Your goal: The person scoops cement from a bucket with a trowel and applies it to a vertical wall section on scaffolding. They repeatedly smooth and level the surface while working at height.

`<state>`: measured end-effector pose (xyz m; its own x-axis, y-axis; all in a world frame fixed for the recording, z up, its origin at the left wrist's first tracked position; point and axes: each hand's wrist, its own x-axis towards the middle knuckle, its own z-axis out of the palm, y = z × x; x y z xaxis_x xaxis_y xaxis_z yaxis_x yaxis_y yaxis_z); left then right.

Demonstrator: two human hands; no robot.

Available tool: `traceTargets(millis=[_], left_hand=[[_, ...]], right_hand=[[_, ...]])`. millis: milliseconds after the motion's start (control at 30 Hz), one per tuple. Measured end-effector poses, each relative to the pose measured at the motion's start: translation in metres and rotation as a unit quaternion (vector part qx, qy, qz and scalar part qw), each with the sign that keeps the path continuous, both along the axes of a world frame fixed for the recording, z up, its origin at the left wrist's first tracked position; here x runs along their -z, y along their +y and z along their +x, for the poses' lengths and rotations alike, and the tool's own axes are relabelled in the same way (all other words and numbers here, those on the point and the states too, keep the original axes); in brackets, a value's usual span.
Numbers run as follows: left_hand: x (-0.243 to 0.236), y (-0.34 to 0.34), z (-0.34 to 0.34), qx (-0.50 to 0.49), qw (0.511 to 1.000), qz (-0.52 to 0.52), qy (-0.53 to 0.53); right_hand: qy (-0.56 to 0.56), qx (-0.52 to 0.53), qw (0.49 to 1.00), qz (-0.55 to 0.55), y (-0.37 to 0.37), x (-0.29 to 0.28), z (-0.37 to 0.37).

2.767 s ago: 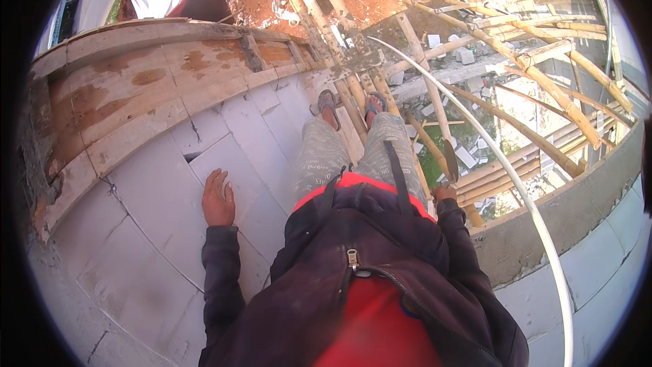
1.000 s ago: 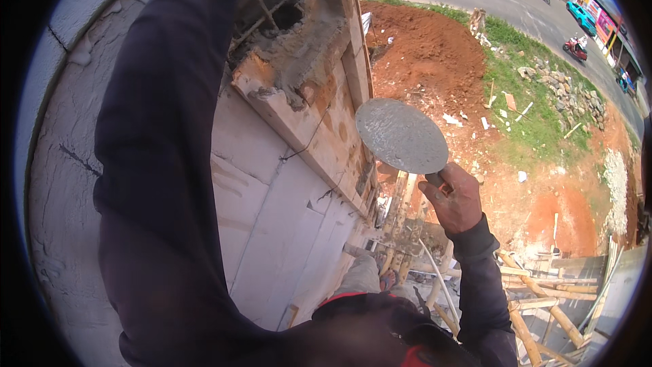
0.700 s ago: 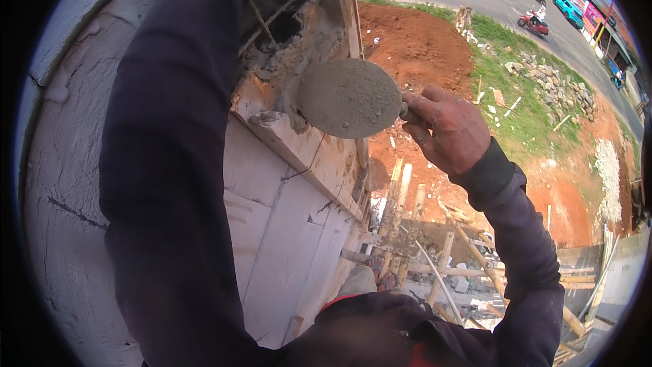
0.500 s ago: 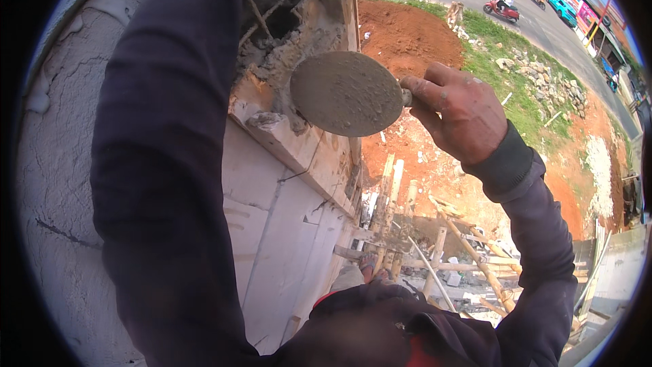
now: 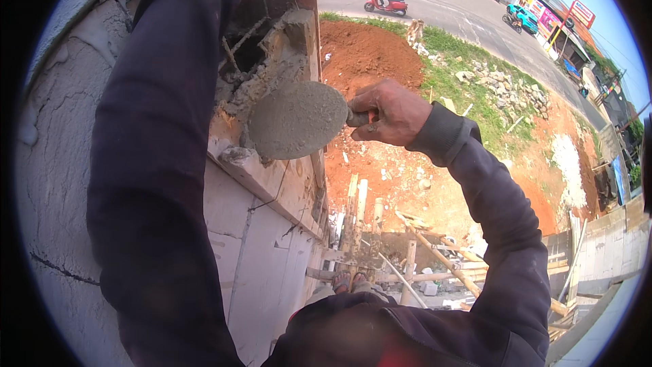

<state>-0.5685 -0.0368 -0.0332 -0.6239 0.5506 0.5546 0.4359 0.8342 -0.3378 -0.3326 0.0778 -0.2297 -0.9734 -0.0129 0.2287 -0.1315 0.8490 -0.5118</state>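
My right hand (image 5: 392,114) is closed round the handle of a trowel (image 5: 297,121) with a rounded blade coated in grey mortar. The blade lies against or just in front of the rough wet mortar (image 5: 288,47) at the broken-looking top of the wall; whether it touches I cannot tell. Below it runs a wooden board (image 5: 261,175) along the wall's edge. Thin rods (image 5: 250,32) stick out of a dark hollow above the mortar. My left arm (image 5: 159,156) reaches up past the top of the picture, so its hand is hidden.
Pale block wall (image 5: 261,258) drops away below the board. Bamboo scaffolding poles (image 5: 441,268) stand beneath me, my feet (image 5: 350,280) beside them. Farther off lie a red soil mound (image 5: 370,54), rubble (image 5: 506,88) and a road with a red scooter (image 5: 386,4).
My right hand has moved left and a little down with the trowel, bringing its blade closer to the mortar. The view has shifted, and the scooter on the road appears farther left.
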Motion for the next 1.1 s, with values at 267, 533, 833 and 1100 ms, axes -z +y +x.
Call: traceTargets(millis=[267, 533, 833, 1100], left_hand=[[-0.014, -0.001, -0.003, 0.042, 0.992, -0.084, -0.083], [-0.015, 0.002, -0.014, 0.07, 0.987, -0.1, -0.108], [-0.016, -0.008, 0.008, 0.071, 0.985, -0.016, -0.156], [-0.001, 0.014, -0.02, 0.05, 0.995, -0.035, -0.083]], right_hand=[[-0.02, 0.002, 0.982, -0.19, -0.011, 0.039, 0.011], [0.132, 0.069, 0.986, -0.075, -0.012, -0.013, -0.022], [0.041, -0.064, 0.976, -0.205, 0.002, 0.064, -0.002], [0.024, -0.029, 0.996, -0.078, 0.019, -0.023, -0.027]])
